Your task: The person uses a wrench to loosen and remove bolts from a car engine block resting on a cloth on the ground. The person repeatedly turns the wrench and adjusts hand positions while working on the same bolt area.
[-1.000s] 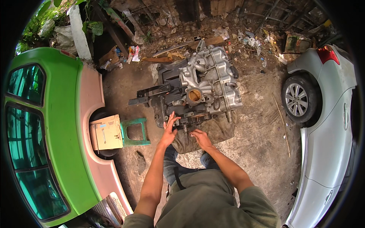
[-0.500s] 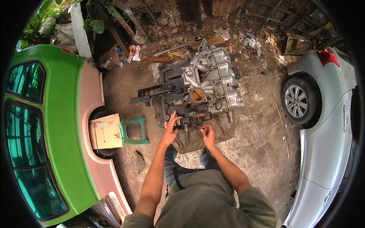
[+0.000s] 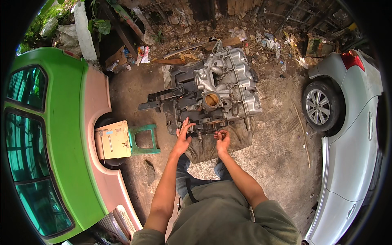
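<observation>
A silver and black car engine (image 3: 229,79) lies on the ground in front of me, a brown cloth (image 3: 241,139) spread under its near side. My left hand (image 3: 182,139) is at the engine's near left edge, fingers stretched out and touching the dark metal beside a short protruding shaft (image 3: 200,136). To the right of that shaft, my right hand (image 3: 222,141) has its fingers pinched together on a small thin dark piece that points left toward the engine's front. Its kind is too small to make out.
On the left stand a green and pink vehicle (image 3: 65,122), a green plastic stool (image 3: 154,139) and a cardboard box (image 3: 118,141) with a wrench (image 3: 110,143) on it. A silver car (image 3: 351,143) is on the right. Litter and planks (image 3: 224,44) lie behind the engine.
My right hand has shifted slightly up and turned, bringing the thin piece closer to the engine. My left hand stays in nearly the same place.
</observation>
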